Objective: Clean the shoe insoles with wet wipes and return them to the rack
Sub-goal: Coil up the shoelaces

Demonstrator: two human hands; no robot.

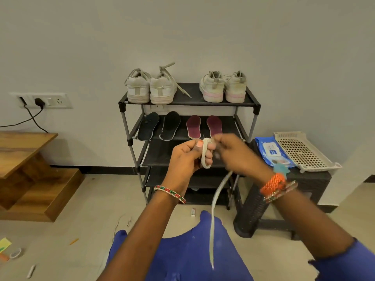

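Note:
A black shoe rack (256, 107) stands against the wall. Two pairs of white sneakers (151, 88) (223, 88) sit on its top shelf. On the second shelf lie two dark insoles (160, 126) and two maroon insoles (204, 125). In front of the rack, my left hand (186, 157) has a pale shoelace (206, 155) looped round its fingers. My right hand (237, 153), blurred, pinches the same lace near the loop. The long end of the lace hangs down past my lap. A blue pack of wet wipes (272, 152) lies on a dark wicker stool at the right.
A white perforated tray (304, 151) lies beside the wipes on the wicker stool (253, 216). Wooden steps (30, 169) stand at the left, under a wall socket with a plugged charger (39, 102). Small scraps and a tape roll (15, 253) litter the floor at the lower left.

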